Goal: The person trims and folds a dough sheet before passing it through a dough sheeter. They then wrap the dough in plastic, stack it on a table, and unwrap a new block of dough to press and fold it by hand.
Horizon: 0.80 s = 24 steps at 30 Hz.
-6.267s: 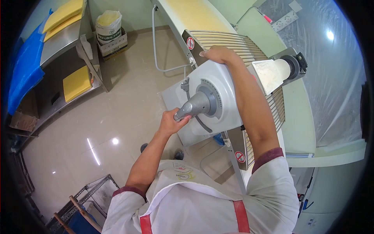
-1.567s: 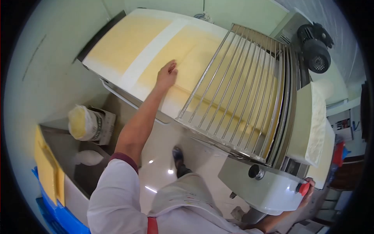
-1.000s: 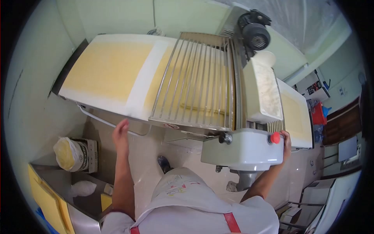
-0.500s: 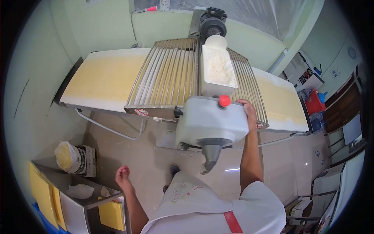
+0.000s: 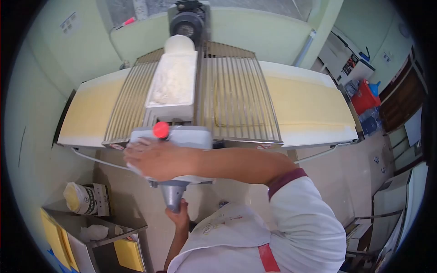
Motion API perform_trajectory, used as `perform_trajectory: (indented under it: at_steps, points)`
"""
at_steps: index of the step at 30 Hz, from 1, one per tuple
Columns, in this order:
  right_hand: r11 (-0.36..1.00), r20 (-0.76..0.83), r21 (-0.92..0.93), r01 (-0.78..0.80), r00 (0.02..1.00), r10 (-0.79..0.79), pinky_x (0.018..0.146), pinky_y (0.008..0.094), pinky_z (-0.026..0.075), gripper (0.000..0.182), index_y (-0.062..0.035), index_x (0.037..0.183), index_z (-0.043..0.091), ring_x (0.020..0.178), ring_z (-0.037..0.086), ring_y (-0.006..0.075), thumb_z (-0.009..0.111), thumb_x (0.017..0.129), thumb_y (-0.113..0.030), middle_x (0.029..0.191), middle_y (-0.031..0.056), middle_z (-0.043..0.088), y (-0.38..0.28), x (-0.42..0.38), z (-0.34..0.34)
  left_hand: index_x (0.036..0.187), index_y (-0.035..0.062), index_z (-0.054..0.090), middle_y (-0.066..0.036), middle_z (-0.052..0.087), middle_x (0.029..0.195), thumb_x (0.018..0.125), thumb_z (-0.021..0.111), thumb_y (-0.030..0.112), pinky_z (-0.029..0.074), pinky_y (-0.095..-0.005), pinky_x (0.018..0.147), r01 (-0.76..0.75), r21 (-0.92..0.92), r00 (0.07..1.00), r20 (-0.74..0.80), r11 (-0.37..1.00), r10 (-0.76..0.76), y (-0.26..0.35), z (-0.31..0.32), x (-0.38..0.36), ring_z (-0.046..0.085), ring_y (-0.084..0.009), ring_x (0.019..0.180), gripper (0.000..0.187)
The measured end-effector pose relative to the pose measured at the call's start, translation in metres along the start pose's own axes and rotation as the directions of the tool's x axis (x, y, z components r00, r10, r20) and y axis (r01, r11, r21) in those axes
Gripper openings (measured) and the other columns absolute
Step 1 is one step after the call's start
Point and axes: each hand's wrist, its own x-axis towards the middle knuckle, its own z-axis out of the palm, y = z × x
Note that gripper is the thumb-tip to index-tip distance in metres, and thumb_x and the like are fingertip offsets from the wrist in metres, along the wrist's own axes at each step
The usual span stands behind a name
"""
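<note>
A dough sheeter stands before me, its grey control housing (image 5: 200, 136) topped by a red button (image 5: 160, 130). My right hand (image 5: 157, 158) lies across the housing's upper left, fingers stretched out, just below the button. My left hand (image 5: 181, 215) is wrapped round the lower end of the grey lever (image 5: 172, 196) under the housing. A yellowish dough sheet (image 5: 305, 100) lies on the right belt and beneath the right guard. More dough (image 5: 88, 111) covers the left belt. Behind the housing sits a white tray (image 5: 149, 98) with flour in it.
Barred metal guards (image 5: 248, 98) flank the rollers. Low on the left are an opened sack (image 5: 82, 198) and a metal cabinet (image 5: 86, 248) with yellow slabs. A red bucket (image 5: 364, 98) is at the far right; a shelf (image 5: 364, 241) stands lower right.
My right hand has gone from the housing's right edge across to its left top. My left hand, free before, now holds the lever. The view has shifted, so the machine sits further left.
</note>
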Motion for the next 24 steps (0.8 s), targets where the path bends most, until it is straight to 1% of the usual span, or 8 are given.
perform_trajectory:
  at_steps: [1, 4, 6, 7, 11, 15, 18, 24]
  points:
    - [1.0, -0.016, -0.01, 0.015, 1.0, -0.016, 0.112, 0.0415, 0.03, 0.05, 0.0032, 0.128, 0.049, 0.132, 0.041, 0.0338, 0.059, 0.089, -0.026, 0.141, 0.0191, 0.044, 0.002, 0.005, 0.012, 0.079, -0.0022, 0.064, -0.005, 0.061, 0.066, 0.081, 0.073, 0.014, 0.049, -0.0285, 0.056, -0.013, 0.0, 1.0, 0.012, 1.0, 0.013, 0.0, 0.004, 0.003, 0.058, -0.0131, 0.059, 0.019]
    - [0.988, 0.32, 0.13, -0.082, 0.947, 0.037, 0.105, 0.0417, 0.037, 0.045, 0.0019, 0.118, 0.06, 0.123, 0.051, 0.0348, 0.055, 0.09, -0.033, 0.128, 0.0204, 0.057, 0.009, 0.044, 0.01, 0.08, -0.0018, 0.065, -0.006, 0.062, 0.067, 0.081, 0.073, 0.015, 0.049, -0.0287, 0.057, -0.003, -0.038, 1.0, -0.018, 0.999, 0.003, -0.005, 0.0, -0.004, 0.059, -0.0129, 0.061, 0.019]
    - [0.987, 0.455, 0.06, -0.148, 0.884, 0.105, 0.092, 0.0439, 0.047, 0.04, -0.0021, 0.098, 0.071, 0.106, 0.062, 0.0341, 0.05, 0.088, -0.035, 0.107, 0.0189, 0.068, 0.01, 0.065, -0.003, 0.08, -0.0018, 0.064, -0.005, 0.062, 0.068, 0.079, 0.074, 0.018, 0.049, -0.0288, 0.058, 0.007, 0.03, 0.997, -0.083, 1.0, -0.005, -0.024, 0.001, -0.003, 0.058, -0.013, 0.061, 0.022]
    - [1.0, 0.468, -0.011, -0.019, 0.884, 0.022, 0.081, 0.0466, 0.051, 0.04, -0.0042, 0.085, 0.073, 0.093, 0.067, 0.0333, 0.049, 0.082, -0.036, 0.094, 0.0171, 0.071, 0.021, 0.082, 0.016, 0.08, -0.0018, 0.064, -0.004, 0.061, 0.068, 0.078, 0.075, 0.02, 0.048, -0.0289, 0.057, 0.029, 0.141, 0.989, -0.15, 0.99, -0.007, -0.043, -0.004, -0.005, 0.057, -0.0129, 0.061, 0.025]
    - [0.971, 0.588, -0.058, -0.233, 0.778, 0.222, 0.098, 0.0435, 0.042, 0.057, -0.0031, 0.119, 0.065, 0.117, 0.057, 0.0347, 0.048, 0.078, -0.039, 0.124, 0.0238, 0.059, 0.04, 0.129, 0.059, 0.082, 0.0031, 0.063, -0.003, 0.06, 0.066, 0.077, 0.078, 0.028, 0.045, -0.0285, 0.06, -0.004, 0.126, 0.999, -0.05, 0.992, 0.01, -0.021, 0.002, -0.013, 0.054, -0.0096, 0.064, 0.029]
    - [0.954, 0.707, -0.161, -0.252, 0.646, 0.29, 0.093, 0.0409, 0.044, 0.048, -0.0021, 0.111, 0.067, 0.111, 0.06, 0.0339, 0.048, 0.077, -0.029, 0.12, 0.0218, 0.062, 0.033, 0.14, 0.042, 0.077, 0.0031, 0.064, -0.005, 0.06, 0.061, 0.076, 0.078, 0.024, 0.045, -0.0285, 0.057, -0.075, 0.16, 0.978, -0.181, 0.984, 0.104, -0.019, 0.006, -0.008, 0.054, -0.0105, 0.058, 0.025]
    - [0.916, 0.713, -0.216, -0.338, 0.587, 0.384, 0.098, 0.0425, 0.04, 0.052, -0.005, 0.123, 0.06, 0.121, 0.053, 0.0358, 0.042, 0.077, -0.021, 0.131, 0.0205, 0.055, 0.019, 0.135, 0.022, 0.074, 0.0028, 0.065, -0.006, 0.061, 0.059, 0.075, 0.079, 0.023, 0.045, -0.0295, 0.054, -0.118, 0.166, 0.969, -0.197, 0.979, 0.15, -0.016, 0.01, -0.008, 0.055, -0.0119, 0.054, 0.024]
    - [0.921, 0.694, -0.229, -0.314, 0.611, 0.381, 0.099, 0.0417, 0.04, 0.052, -0.0066, 0.124, 0.061, 0.121, 0.054, 0.0341, 0.043, 0.077, -0.022, 0.132, 0.0198, 0.055, 0.013, 0.135, 0.025, 0.07, 0.0018, 0.064, -0.01, 0.061, 0.057, 0.072, 0.08, 0.021, 0.047, -0.0307, 0.052, -0.149, 0.234, 0.96, -0.2, 0.961, 0.198, -0.018, 0.008, -0.007, 0.06, -0.0158, 0.052, 0.025]
